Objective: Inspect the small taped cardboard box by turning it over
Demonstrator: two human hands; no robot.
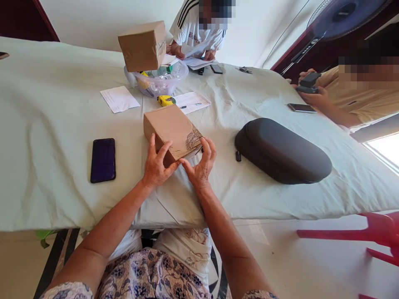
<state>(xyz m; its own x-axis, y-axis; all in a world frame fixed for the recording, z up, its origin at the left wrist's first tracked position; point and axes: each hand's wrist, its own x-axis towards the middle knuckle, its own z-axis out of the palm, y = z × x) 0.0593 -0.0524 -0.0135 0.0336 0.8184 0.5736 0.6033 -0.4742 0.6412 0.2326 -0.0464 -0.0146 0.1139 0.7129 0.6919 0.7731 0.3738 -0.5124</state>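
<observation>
A brown cardboard box lies on the cloth-covered table in front of me, with dark scribbled lines on its top near the right corner. My left hand grips its near left side, fingers on the side and top edge. On the near right corner is my right hand, its fingers along the right side. Both thumbs meet at the near corner, low on the box. A small dark item, partly hidden, shows beside the right fingers; I cannot make out what it is.
Left lies a phone; right, a dark hard case. Beyond are a yellow tape measure, papers and a plastic basin bearing another cardboard box. Two people sit across, one holding papers, one a dark device.
</observation>
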